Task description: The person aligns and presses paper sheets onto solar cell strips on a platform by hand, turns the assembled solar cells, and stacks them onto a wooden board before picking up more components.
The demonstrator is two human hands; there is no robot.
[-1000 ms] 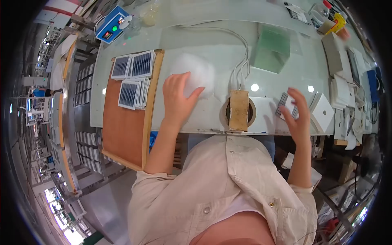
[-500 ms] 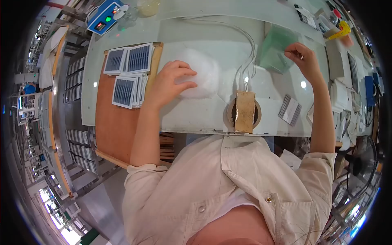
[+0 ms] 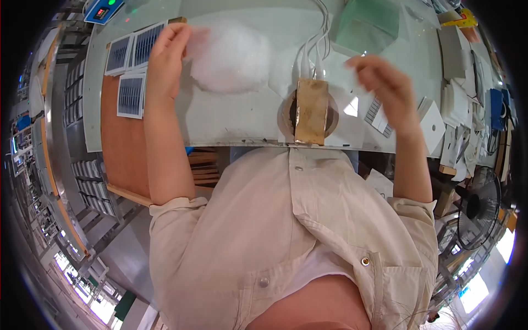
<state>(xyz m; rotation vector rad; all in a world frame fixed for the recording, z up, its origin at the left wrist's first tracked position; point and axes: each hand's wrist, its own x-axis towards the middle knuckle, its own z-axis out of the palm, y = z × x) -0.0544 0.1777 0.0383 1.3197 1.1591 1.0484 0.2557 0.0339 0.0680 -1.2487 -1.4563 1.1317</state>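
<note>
My left hand [image 3: 171,58] is at the left edge of a pile of thin white translucent sheets [image 3: 234,60], fingers bent and pressed together. A pinkish blur lies between its fingertips and the pile, and I cannot make out what it holds. My right hand [image 3: 385,88] hangs above the table right of the metal block, smeared by motion, so its grip is unclear. The tan metal block [image 3: 312,113] rests on a round base with white wires [image 3: 314,52] running from its far end. A small gridded strip piece [image 3: 377,116] lies partly behind my right hand.
Framed dark-blue gridded panels [image 3: 131,94] lie on a brown board [image 3: 118,137] at left. Green translucent sheets [image 3: 368,25] lie at the back right. A blue box with a display [image 3: 103,10] stands back left. White card pieces [image 3: 432,124] and a fan [image 3: 479,206] are at right.
My left hand has moved left and away from me, from over the white pile to its left edge, its fingers closing. My right hand has come off the green sheets towards me. The view has shifted.
</note>
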